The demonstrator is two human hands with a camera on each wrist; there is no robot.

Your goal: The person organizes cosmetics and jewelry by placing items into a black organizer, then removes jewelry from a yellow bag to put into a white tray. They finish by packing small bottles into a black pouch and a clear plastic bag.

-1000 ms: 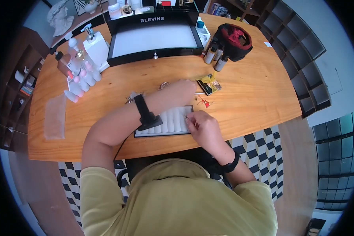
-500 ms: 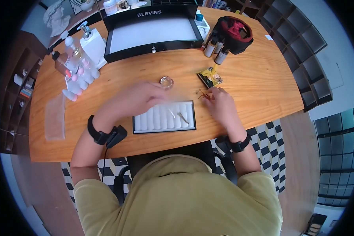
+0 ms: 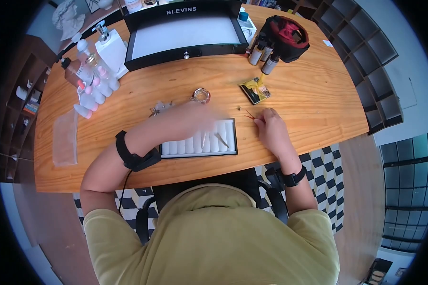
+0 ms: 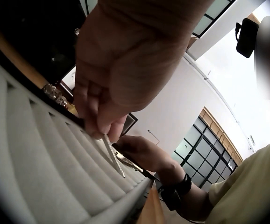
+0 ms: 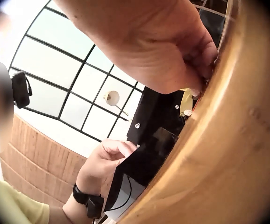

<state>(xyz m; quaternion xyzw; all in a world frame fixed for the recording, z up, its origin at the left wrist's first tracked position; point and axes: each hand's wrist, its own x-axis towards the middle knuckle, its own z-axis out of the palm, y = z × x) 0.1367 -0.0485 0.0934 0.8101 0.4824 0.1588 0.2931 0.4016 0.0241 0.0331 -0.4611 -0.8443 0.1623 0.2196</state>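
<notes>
Over the ring tray (image 3: 236, 142) with white padded rolls, my left hand (image 3: 195, 118) is blurred in the head view. In the left wrist view its fingertips pinch the end of a thin sparkling silvery strip (image 4: 115, 159) that lies against the rolls. A gold-toned narrow piece (image 3: 222, 140) lies between rolls to its right. Right of the tray, my right hand (image 3: 273, 130) is low at the table, thumb and fingers pinching a red corded piece of jewellery. Its thin red cord ends (image 3: 250, 115) stick out to the left; the rest is hidden under the fingers.
Behind the tray are a round clear bangle (image 3: 201, 96), silvery jewellery (image 3: 161, 107) and a tiny bead (image 3: 238, 108). A small box with yellow ribbon (image 3: 255, 90) lies farther right. An open black drawer (image 3: 186, 56) stands behind, bottles (image 3: 95, 90) at the left, a black-red bag (image 3: 285, 40) at right.
My left hand has come back from the right to above the tray. My right hand has left the tray for the red corded piece, and the gold-toned piece now lies in the tray.
</notes>
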